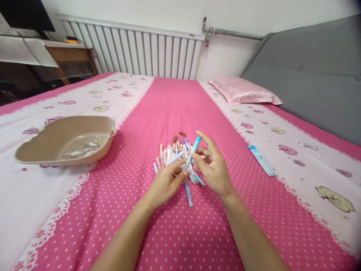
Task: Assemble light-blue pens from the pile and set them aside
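Note:
A pen [195, 146] with a turquoise cap and a pale barrel is held slantwise between both hands. My left hand [166, 183] pinches its lower end between thumb and fingers. Higher up, my right hand [216, 169] has its thumb and fingers closed on the pen near the cap, with the index finger reaching past the cap's top. Beneath and behind the hands lies a loose heap of pens [170, 153] in white, pink, lilac and turquoise, partly hidden by the fingers. One blue-purple pen [188, 195] lies apart, nearer to me.
Several light blue pens [261, 161] lie side by side on the right. At left stands a beige basin [56, 131] with small white and grey pieces inside. Small brown items [182, 134] lie behind the heap. A pink pillow [245, 91] rests on the bedspread [175, 98] by the grey headboard [307, 71].

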`<state>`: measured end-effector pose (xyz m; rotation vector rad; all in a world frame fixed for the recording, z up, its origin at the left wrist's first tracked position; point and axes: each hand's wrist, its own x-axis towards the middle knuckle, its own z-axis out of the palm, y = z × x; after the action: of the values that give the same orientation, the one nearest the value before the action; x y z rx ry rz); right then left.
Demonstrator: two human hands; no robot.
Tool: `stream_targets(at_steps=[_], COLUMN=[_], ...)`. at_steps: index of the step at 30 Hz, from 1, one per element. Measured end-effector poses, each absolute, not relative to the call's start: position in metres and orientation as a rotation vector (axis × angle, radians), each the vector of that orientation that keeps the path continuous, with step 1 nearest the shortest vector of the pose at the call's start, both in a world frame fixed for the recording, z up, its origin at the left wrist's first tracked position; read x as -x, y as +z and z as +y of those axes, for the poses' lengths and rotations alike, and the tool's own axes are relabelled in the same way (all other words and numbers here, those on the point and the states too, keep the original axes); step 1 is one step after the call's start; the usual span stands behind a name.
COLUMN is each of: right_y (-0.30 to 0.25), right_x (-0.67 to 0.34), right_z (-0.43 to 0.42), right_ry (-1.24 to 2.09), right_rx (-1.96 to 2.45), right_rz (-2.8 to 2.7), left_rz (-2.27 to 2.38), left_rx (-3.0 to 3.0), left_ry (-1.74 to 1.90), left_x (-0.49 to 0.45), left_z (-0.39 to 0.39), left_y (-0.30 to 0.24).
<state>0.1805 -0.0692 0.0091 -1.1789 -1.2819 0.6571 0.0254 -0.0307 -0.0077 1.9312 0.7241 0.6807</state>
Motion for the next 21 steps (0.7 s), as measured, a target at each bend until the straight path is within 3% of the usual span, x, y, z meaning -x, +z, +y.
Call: stream_targets(at_steps=[21], right_y=[0.0085], right_x=[-0.1791], right_z=[-0.0676], right_ry=[0.69], right_rx=[1.198], right_rz=[-1.195], left_rz=[0.717], left_rx=[-1.837], left_ry=[0.734], left_x=[-0.0267], left_z=[-0.0316], left_y=[-0.0076])
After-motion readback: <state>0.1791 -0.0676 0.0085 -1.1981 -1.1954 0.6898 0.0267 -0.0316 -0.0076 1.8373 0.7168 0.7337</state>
